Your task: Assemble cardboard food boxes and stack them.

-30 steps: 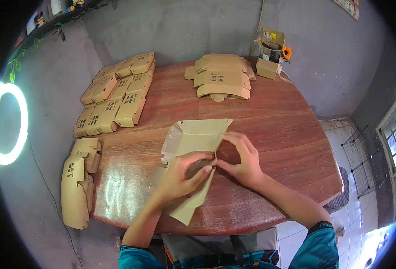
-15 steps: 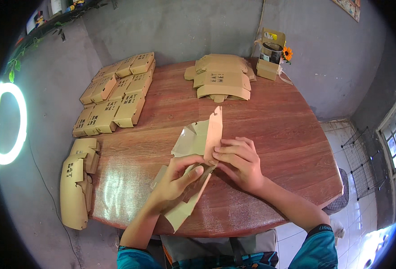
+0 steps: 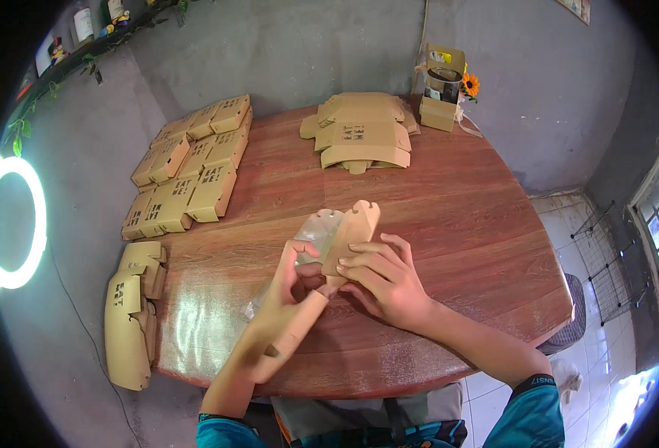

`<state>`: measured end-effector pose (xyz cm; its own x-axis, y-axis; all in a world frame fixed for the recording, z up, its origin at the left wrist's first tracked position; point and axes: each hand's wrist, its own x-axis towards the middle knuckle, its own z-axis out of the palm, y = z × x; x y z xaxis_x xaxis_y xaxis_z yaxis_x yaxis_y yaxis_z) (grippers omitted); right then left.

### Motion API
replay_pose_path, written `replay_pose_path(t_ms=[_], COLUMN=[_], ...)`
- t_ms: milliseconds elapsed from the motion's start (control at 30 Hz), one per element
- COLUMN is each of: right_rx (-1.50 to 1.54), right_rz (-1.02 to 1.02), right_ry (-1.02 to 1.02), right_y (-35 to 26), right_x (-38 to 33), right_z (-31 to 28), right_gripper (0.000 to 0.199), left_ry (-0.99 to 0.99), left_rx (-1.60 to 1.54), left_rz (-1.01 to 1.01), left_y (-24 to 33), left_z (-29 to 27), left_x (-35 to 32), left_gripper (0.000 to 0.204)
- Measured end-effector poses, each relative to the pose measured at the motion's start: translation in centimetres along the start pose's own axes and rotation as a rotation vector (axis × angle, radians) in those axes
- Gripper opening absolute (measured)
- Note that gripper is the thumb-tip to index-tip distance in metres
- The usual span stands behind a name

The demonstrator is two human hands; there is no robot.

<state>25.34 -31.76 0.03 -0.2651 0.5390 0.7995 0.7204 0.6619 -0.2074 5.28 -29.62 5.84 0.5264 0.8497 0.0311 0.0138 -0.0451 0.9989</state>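
A partly folded brown cardboard box (image 3: 353, 237) is held between my hands over the near middle of the table. One narrow wall points away from me, and another panel slants back across my left wrist. The pale, shiny inner side shows on the left. My right hand (image 3: 389, 282) is closed on the box wall, its fingers lying across the outside and its thumb underneath. My left hand (image 3: 288, 287) curls around the box's left part, near the corner where the panels meet. Some of its fingertips are hidden behind the cardboard.
Rows of folded boxes (image 3: 214, 190) with dark print stand at the far left. A stack of flat box blanks (image 3: 363, 136) lies at the back middle, and more blanks (image 3: 129, 321) overhang the left edge. An open carton with a dark jar (image 3: 441, 89) stands at the back right.
The near panel of the box has swung up and now stands along my left wrist. The far wall is lower and tilts to the right. My left fingers curl more behind the cardboard.
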Motion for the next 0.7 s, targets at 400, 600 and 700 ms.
replay_pose_path(t_ms=[400, 600, 700], right_rx=[0.028, 0.299, 0.451], right_rz=[0.019, 0.007, 0.048], right_ry=[-0.057, -0.047, -0.028], right_y=[0.1, 0.7, 0.4], right_x=[0.0, 0.3, 0.6], right_z=[-0.1, 0.1, 0.0], right_gripper=[0.022, 0.019, 0.017], left_ry=[-0.081, -0.061, -0.102], left_rx=[0.447, 0.240, 0.094], left_rz=[0.477, 0.267, 0.145], left_y=[-2.3, -3.3, -2.6], left_z=[-2.7, -3.2, -3.0], left_x=[1.9, 1.5, 1.3], left_gripper=[0.057, 0.021, 0.010])
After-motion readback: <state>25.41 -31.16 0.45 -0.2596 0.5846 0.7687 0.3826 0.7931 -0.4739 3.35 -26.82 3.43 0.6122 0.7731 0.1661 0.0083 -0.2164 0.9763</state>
